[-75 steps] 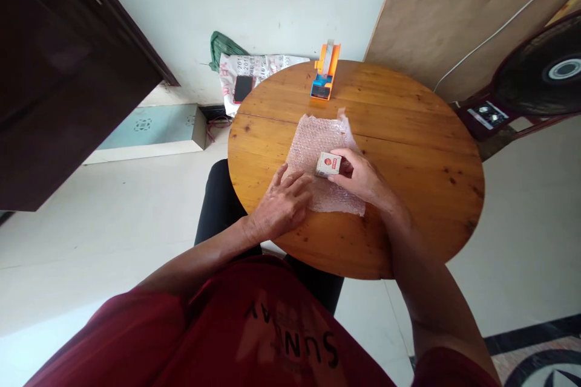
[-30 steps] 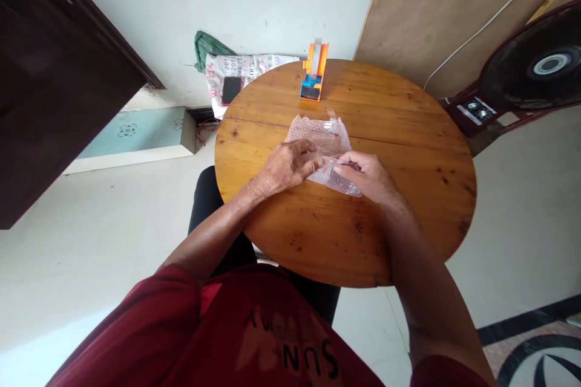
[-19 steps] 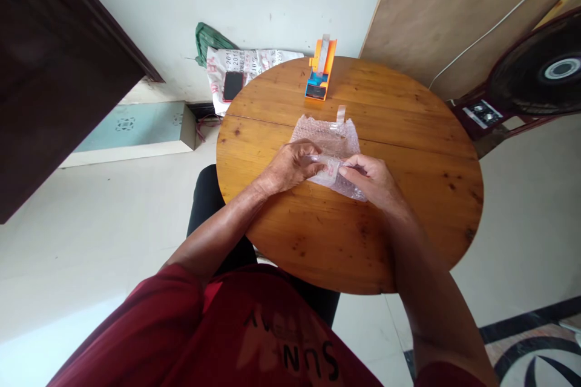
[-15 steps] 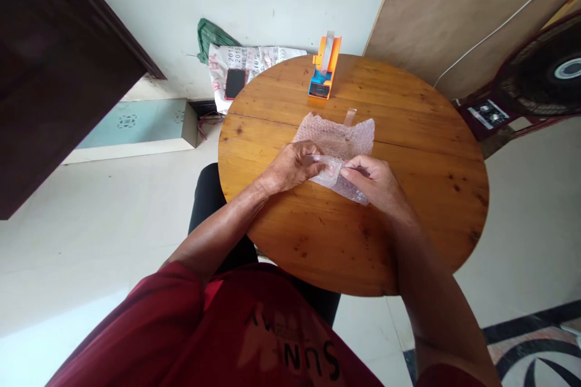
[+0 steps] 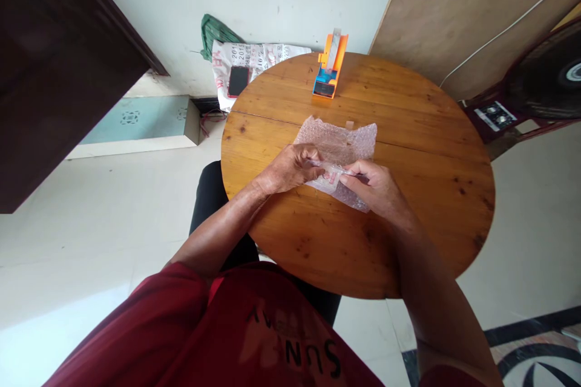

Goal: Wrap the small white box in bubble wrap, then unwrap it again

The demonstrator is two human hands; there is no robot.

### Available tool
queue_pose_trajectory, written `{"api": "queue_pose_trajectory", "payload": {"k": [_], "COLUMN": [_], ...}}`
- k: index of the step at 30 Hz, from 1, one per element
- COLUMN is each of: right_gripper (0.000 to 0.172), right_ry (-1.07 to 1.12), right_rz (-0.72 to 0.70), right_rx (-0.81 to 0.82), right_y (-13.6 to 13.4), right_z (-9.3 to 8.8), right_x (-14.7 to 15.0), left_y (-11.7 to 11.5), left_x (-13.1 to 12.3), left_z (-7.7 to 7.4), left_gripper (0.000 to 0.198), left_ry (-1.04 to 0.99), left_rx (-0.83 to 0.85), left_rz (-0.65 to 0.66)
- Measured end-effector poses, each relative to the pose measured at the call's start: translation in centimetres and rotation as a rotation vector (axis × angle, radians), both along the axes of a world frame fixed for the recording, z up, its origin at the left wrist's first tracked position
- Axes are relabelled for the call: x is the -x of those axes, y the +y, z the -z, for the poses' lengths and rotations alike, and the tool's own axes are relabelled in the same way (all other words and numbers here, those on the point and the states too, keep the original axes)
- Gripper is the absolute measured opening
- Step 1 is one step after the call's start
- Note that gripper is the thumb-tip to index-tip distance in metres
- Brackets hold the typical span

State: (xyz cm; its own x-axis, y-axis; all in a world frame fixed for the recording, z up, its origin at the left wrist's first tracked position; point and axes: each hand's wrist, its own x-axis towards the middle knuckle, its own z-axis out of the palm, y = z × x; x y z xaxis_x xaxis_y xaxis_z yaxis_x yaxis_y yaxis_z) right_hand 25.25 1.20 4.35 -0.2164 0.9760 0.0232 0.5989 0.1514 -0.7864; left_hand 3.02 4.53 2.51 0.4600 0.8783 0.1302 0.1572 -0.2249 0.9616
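Note:
A sheet of pinkish bubble wrap [image 5: 333, 138] lies on the round wooden table [image 5: 290, 236] in front of me. Over its near half, both hands hold a small clear plastic packet [image 5: 333, 176] with reddish marks; what is inside is too unclear to name. My left hand [image 5: 293, 166] pinches the packet's left end between thumb and curled fingers. At its right end, my right hand [image 5: 367, 181] closes thumb against forefinger. A short piece of clear tape [image 5: 349, 125] shows at the wrap's far edge.
An orange and blue tape dispenser [image 5: 331, 66] stands toward the table's far edge. Beyond the table's left rim, a phone [image 5: 238, 81] rests on a printed white sack [image 5: 222, 66], beside a green bag [image 5: 218, 33]. A fan [image 5: 549, 72] is at the right.
The packet's upper edge looks more folded and bunched between my fingers. Less of the tape piece shows beyond the wrap. The whole view has shifted slightly.

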Motion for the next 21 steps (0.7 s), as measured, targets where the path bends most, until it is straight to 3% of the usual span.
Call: {"api": "queue_pose_trajectory", "payload": {"k": [10, 14, 17, 21], "right_gripper": [0.022, 0.03, 0.023, 0.018], "right_ry": [0.032, 0.158, 0.272, 0.246], "right_rz": [-0.028, -0.004, 0.042, 0.008], "right_rx": [0.052, 0.093, 0.153, 0.21], "right_y": [-0.1, 0.3, 0.7, 1.2], "right_z": [-0.3, 0.2, 0.9, 1.3], "right_x": [-0.3, -0.8, -1.2, -1.8], "left_y": [0.0, 0.1, 0.0, -0.1], "left_x": [0.2, 0.4, 0.5, 0.6], "left_z": [0.2, 0.2, 0.1, -0.2], "left_gripper": [0.016, 0.016, 0.015, 0.014], "left_ry": [0.023, 0.054, 0.052, 0.034], "left_rx": [-0.039, -0.066, -0.059, -0.022], "left_rz": [0.007, 0.032, 0.036, 0.044]}}
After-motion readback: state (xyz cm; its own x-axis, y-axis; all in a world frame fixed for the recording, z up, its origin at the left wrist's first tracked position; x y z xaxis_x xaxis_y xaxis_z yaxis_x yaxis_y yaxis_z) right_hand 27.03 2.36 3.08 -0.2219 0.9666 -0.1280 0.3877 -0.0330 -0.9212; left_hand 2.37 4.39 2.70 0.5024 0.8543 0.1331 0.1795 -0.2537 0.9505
